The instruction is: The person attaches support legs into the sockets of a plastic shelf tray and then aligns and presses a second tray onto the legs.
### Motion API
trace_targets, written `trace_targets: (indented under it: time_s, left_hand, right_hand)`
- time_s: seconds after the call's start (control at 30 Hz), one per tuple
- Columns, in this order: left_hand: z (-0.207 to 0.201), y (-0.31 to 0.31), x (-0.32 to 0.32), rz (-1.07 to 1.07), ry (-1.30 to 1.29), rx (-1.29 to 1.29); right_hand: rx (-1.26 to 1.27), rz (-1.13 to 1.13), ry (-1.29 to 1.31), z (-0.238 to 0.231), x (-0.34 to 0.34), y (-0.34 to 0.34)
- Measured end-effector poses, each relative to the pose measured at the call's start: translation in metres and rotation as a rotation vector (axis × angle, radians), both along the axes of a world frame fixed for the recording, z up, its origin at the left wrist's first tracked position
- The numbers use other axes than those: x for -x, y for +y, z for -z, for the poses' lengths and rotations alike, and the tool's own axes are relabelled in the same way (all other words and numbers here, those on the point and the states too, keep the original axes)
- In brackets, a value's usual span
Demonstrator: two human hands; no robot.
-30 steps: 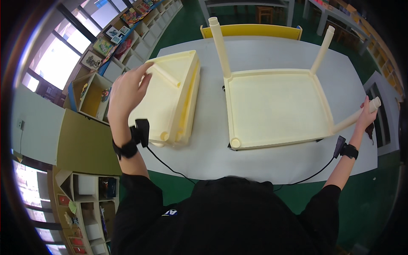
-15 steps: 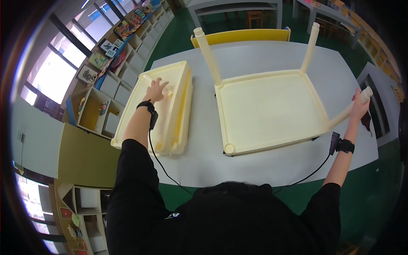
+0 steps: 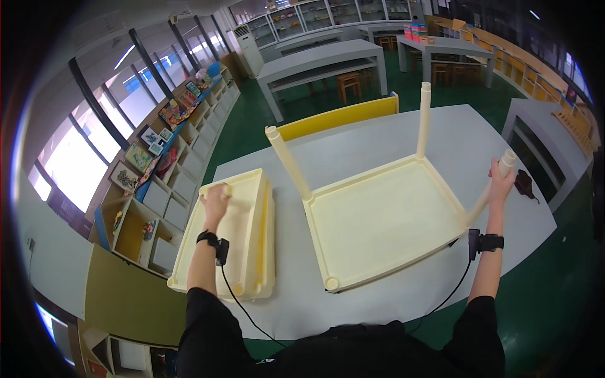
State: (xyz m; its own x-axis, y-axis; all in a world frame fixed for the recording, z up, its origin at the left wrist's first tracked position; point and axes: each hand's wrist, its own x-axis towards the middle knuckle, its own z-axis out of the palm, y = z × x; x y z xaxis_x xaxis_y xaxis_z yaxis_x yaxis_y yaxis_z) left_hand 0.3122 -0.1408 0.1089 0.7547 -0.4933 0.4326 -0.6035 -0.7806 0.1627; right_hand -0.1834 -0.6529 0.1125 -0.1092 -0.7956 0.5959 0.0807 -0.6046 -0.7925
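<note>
Both hands now grip tubes — the left newly closed.

glaring daylight from the windows beyond the left edge of the table burns out to white. the table's surface is lit softly and evenly, but the floor past its far edge looks dim. the left hand is slightly blurred; the distant cabinets are soft in detail. straight lines bow toward the rim, the corners fall to black, and a bluish fringe edges the left side.
</note>
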Motion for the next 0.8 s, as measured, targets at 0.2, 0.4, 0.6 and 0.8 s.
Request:
trace_targets:
  time_s: [0.2,0.4,0.6,0.8]
  left_hand:
    - [-0.095,0.013,0.056,0.286,0.034,0.827]
    - [-0.139,0.018,0.179,0.606,0.194,1.252]
    - [-0.097,-0.014,0.227,0.800,0.453,1.559]
    - [-0.059,-0.067,0.258,0.677,0.655,1.590]
  right_hand:
    - [0.015,0.003,0.041,-0.007,-0.002,0.009]
    - [0.061,0.066,0.057,-0.004,-0.001,0.005]
    - [0.025,0.067,0.021,-0.001,0.000,-0.005]
    - [0.093,-0.015,-0.039,-0.009,-0.009,0.006]
